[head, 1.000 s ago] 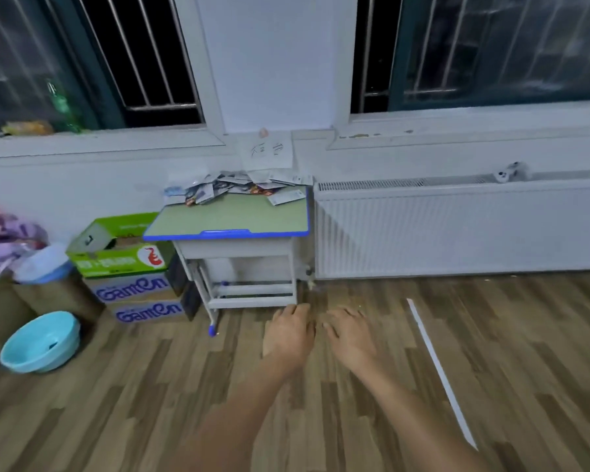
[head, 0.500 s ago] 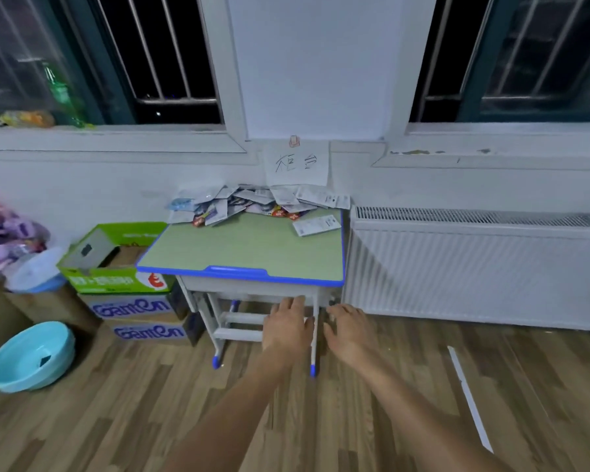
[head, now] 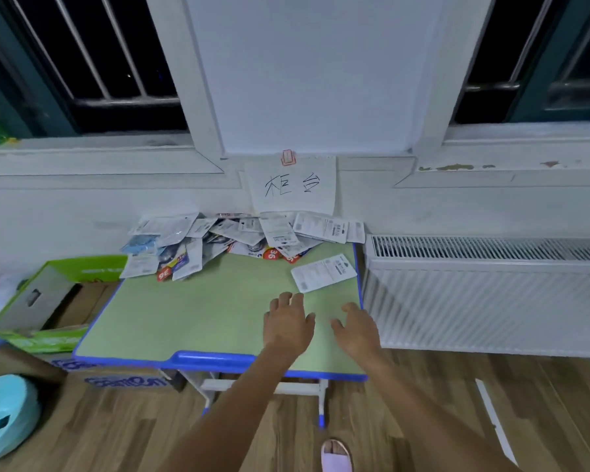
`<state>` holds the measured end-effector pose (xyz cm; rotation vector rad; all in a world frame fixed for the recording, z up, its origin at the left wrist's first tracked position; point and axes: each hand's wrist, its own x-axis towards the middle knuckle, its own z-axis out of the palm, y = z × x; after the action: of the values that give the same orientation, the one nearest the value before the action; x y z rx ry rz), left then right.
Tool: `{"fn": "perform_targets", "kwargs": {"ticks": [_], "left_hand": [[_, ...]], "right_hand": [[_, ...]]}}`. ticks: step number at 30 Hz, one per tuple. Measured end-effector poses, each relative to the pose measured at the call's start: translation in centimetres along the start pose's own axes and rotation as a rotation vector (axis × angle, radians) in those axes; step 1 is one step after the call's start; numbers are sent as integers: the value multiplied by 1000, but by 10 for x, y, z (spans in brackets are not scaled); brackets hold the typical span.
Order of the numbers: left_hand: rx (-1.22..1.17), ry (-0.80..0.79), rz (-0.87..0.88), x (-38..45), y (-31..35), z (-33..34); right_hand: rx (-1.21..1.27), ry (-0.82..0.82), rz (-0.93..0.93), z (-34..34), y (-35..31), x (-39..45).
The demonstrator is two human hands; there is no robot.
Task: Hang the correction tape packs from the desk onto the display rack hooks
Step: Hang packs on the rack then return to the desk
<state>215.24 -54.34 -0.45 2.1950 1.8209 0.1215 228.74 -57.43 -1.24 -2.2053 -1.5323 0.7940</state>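
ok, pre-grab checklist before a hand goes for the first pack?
1. Left hand free, holding nothing: ok.
2. Right hand free, holding nothing: ok.
3. Single pack lies apart from the pile of packs, nothing on top of it: ok.
4. Desk between hands and single pack unobstructed: ok.
5. Hang hole on the single pack visible: cannot tell.
6. Display rack in view: not ok, it is nowhere in the frame.
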Motion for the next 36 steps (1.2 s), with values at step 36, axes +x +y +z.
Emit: {"fn": "perform_targets", "kwargs": {"ticks": [36], "left_hand": [[115,291,141,221,-59,-15]], "right_hand": [[215,14,127,10,-45,214]]}}
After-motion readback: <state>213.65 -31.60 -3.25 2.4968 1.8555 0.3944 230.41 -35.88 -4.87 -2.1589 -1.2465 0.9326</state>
